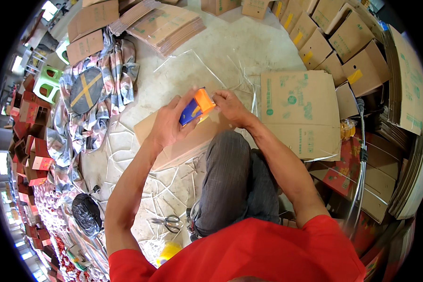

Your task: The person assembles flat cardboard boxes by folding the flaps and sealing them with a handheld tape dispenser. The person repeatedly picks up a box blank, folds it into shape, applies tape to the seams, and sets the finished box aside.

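My left hand [170, 120] is wrapped round an orange and blue tape dispenser [203, 100], held above a brown cardboard box [185, 139]. Just right of the dispenser's orange end, my right hand [231, 108] is closed, its fingertips pinched together. What sits between those fingertips is too small to make out. The box lies on the floor in front of my knee, partly covered by my hands and leg.
A flattened carton [300, 115] with green print lies to the right. Scissors [170, 223] and loose white straps [167, 188] are on the floor. Flattened cardboard [167, 26] is stacked at the far side, and cartons [315, 49] are piled far right. A green stool [47, 83] stands left.
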Action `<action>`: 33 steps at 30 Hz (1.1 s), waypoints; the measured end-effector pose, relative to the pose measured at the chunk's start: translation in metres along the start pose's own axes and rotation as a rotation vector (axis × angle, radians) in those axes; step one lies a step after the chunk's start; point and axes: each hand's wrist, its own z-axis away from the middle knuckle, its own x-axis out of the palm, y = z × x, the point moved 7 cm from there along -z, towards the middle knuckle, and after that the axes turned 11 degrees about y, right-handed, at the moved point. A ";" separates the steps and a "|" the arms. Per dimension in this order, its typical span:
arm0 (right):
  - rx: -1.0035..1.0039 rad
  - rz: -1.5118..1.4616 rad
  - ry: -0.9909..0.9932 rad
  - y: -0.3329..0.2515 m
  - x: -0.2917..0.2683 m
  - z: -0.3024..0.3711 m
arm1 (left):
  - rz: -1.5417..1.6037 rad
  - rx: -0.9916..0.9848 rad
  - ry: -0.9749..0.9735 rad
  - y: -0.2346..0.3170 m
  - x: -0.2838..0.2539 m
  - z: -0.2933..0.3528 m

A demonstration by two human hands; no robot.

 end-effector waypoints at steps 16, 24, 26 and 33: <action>0.197 0.063 0.043 0.103 -0.185 -0.071 | -0.382 -0.046 -0.464 0.009 0.024 -0.040; 0.191 0.020 0.043 0.137 -0.186 -0.073 | -0.470 -0.036 -0.524 0.017 0.046 -0.057; 0.192 0.014 0.032 0.148 -0.187 -0.073 | -0.512 -0.022 -0.547 0.017 0.052 -0.059; 0.226 -0.143 0.046 0.182 -0.171 -0.070 | -0.558 -0.017 -0.626 0.014 0.066 -0.062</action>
